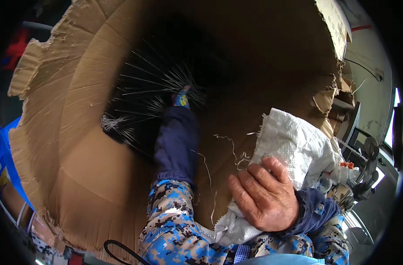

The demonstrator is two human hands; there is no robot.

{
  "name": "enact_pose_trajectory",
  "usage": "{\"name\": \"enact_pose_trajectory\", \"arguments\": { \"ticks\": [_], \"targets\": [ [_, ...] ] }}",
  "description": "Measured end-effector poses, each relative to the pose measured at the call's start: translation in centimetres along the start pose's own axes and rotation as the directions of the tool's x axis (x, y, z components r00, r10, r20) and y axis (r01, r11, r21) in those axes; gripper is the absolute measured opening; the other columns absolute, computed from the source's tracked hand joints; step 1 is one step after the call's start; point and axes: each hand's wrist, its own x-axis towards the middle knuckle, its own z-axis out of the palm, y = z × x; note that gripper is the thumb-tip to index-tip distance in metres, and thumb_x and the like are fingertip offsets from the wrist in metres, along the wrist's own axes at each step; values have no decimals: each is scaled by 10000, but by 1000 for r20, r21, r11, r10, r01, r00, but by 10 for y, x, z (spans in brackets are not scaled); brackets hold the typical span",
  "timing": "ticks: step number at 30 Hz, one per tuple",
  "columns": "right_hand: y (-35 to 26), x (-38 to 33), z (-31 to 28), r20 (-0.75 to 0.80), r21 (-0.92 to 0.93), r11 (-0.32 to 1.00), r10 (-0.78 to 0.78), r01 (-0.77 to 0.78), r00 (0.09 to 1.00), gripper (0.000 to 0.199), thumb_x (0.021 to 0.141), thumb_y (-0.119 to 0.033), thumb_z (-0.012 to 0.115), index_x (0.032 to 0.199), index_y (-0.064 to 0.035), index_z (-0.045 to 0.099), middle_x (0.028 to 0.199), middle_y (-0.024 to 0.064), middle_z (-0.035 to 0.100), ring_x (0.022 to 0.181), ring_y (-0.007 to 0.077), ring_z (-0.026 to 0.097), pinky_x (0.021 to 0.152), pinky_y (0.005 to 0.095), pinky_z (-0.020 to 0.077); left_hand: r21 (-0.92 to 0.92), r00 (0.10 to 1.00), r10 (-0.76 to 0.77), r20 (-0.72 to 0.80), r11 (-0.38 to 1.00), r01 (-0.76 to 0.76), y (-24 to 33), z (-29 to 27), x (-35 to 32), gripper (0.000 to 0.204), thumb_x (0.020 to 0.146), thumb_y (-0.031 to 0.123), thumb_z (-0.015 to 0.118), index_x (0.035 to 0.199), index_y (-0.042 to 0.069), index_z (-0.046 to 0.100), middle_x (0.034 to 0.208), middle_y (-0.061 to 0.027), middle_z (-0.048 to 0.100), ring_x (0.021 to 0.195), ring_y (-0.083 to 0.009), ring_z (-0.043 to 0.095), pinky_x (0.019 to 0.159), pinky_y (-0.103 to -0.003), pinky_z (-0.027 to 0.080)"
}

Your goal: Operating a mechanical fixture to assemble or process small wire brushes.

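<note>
My left arm, in a dark blue cuff over a camouflage sleeve, reaches deep into a large cardboard box point(86, 119). At its end my left hand point(186, 89) is among thin, light wire-like strands point(153, 81) that fan out over a dark area; its fingers are mostly hidden in shadow. A blue and yellow patterned covering shows at the wrist. Nearer to me, my bare right hand point(270, 198) has its fingers bent over a white woven sack point(294, 143), gripping its fabric at the box's near right side. Loose threads point(206, 172) trail from the sack.
Torn cardboard edges point(338, 79) surround the opening. A second cluster of strands point(115, 123) lies on the left inside the box. Outside stand a blue sheet-like object point(7, 150) at left and dark metal equipment point(367, 170) at right. A black cord point(117, 244) loops at the bottom.
</note>
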Motion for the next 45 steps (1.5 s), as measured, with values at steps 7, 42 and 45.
{"name": "enact_pose_trajectory", "arguments": {
  "ticks": [7, 42, 45],
  "targets": [
    [-6, 37, -14, 80, -59, 998, -7, 11, 997, 356, 665, -116, 570, 974, 60, 564, 775, 110, 547, 767, 215, 514, 704, 361, 414, -68, 718, 432, 546, 877, -476, -16, -58, 54, 395, 875, -38, 332, 1216, 71, 498, 1018, -113, 602, 843, -208, 584, 746, -299, 495],
    [115, 140, 27, 483, 854, -31, 419, -520, 769, 121, 731, -46, 625, 819, 7, 560, 715, 120, 608, 556, 188, 597, 501, 318, 522, -49, 85, 957, 276, 102, -994, 75, -52, -183, 328, 773, -96, 562, 1079, 19, 596, 1068, -99, 589, 966, -165, 562, 818, -280, 464],
    [122, 130, 29, 506, 857, -69, 294, -510, 811, 154, 714, -62, 645, 832, 2, 569, 714, 99, 607, 569, 175, 596, 512, 304, 521, 408, -331, 902, 279, -423, -809, 148, -27, -177, 350, 716, -31, 639, 1057, 44, 605, 1105, -108, 552, 1057, -268, 502, 896, -372, 407]
  ]
}}
